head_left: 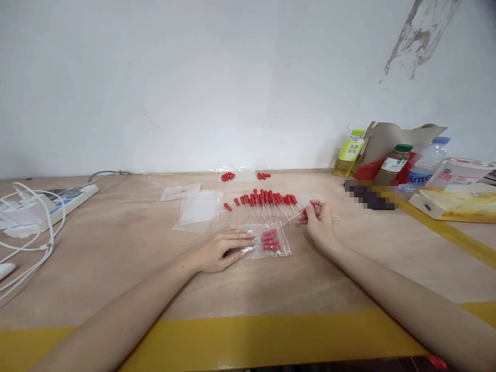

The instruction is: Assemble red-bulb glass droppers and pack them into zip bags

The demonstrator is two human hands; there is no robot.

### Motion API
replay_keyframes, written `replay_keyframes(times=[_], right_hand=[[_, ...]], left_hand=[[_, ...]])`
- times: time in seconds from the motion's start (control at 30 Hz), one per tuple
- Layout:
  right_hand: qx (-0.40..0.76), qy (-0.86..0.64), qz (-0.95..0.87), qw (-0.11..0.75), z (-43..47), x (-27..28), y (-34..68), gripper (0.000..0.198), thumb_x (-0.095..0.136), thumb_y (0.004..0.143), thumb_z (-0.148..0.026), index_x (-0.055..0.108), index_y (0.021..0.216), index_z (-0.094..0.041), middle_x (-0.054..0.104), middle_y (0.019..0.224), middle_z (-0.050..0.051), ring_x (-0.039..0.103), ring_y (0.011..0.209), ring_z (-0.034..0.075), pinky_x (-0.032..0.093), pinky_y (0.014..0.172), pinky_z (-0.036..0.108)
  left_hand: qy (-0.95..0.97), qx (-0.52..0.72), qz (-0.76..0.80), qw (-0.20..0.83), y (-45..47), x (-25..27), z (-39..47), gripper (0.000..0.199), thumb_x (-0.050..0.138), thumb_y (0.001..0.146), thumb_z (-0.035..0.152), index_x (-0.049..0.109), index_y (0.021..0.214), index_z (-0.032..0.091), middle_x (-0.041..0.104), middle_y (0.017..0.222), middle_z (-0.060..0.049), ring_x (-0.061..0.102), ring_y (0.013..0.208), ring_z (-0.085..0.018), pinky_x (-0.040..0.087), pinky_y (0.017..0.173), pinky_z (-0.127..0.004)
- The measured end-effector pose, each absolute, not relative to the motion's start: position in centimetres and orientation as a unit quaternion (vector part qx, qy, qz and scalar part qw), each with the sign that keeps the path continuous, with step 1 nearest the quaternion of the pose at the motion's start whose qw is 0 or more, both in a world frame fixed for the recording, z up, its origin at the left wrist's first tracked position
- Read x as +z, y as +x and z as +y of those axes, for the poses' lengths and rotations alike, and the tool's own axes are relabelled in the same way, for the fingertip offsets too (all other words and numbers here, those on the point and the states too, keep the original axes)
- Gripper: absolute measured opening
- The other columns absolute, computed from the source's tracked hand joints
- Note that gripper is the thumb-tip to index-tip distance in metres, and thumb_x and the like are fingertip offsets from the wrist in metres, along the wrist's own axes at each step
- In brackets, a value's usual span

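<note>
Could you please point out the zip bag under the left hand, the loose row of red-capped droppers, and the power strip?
Zip bag [271, 243]: head view, on the red caps inside.
Red-capped droppers [267, 200]: head view, mid-row.
Power strip [79, 195]: head view, white casing.

**Soft, even light, warped edges**

We see bright, diffuse light with only faint shadows under the forearms on the pale wooden table [116, 243]. Beyond the table, right of centre, one patch is pixelated; edges bend and soften.
</note>
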State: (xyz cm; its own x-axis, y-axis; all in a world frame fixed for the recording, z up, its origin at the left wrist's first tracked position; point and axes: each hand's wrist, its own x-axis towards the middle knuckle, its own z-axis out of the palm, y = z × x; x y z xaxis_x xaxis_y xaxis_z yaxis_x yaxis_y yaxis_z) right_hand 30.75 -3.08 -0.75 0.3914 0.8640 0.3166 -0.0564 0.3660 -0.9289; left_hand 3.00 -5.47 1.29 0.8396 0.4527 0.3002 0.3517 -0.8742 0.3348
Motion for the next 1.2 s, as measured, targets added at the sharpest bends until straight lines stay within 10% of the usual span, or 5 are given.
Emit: replay_keyframes(times=[0.47,0.93,1.2], right_hand=[[0.401,-0.431,-0.415,0.694,-4.1,-1.6,30.4,0.049,0.066,0.06,-0.05,0.033,0.085,-0.024,0.053,0.065,-0.008,0.058,0.052,0.011,0.052,0.053,0.029],[0.335,-0.422,-0.735,0.412,-4.3,-0.9,31.2,0.021,0.065,0.067,-0.034,0.054,0.075,-0.018,0.062,0.098,0.005,0.057,0.081,0.016,0.043,0.073,0.032],[0.36,-0.435,-0.71,0.421,-3.9,-0.9,29.9,0.02,0.064,0.067,-0.034,0.062,0.078,-0.017,0.066,0.073,0.002,0.058,0.066,0.014,0.046,0.063,0.029]], left_hand=[[0.948,0.188,0.216,0.139,2.9,1.1,-5.6,0.038,0.045,0.087,0.022,0.046,0.125,0.025,0.048,0.129,-0.005,0.045,0.118,-0.018,0.032,0.102,-0.037],[0.945,0.192,0.214,0.155,2.8,1.4,-5.6,0.037,0.047,0.086,0.021,0.049,0.123,0.025,0.039,0.136,-0.005,0.037,0.124,-0.021,0.032,0.102,-0.039],[0.948,0.18,0.211,0.154,2.9,1.4,-5.6,0.037,0.046,0.086,0.021,0.049,0.123,0.026,0.037,0.137,-0.005,0.037,0.124,-0.021,0.032,0.102,-0.039]])
